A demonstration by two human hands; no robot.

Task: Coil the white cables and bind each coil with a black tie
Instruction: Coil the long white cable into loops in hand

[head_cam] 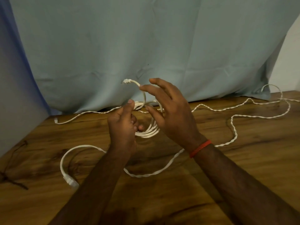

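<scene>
1. The coil [150,131] was thin white cable, light and springy. It would likely spring open if released, so it was best gripped across all turns at once.
2. It sat just above the table [211,184], between both hands, with the plug end [127,81] sticking up.
3. The left hand [121,127] had its fingers curled tight round the bundled turns.
4. The right hand [172,116] had its fingers spread wide. The index tip touched the cable behind the plug, with no pinch visible.
5. A twisted cable [235,132] lay loose on the table.

Table [243,159]: wood grain, slight sheen. Backdrop [129,46]: matt blue cloth, creased. Cable coil [150,133]: smooth white plastic (loose cable [233,129] looks twisted). Wrist band [200,148]: red cord.
</scene>
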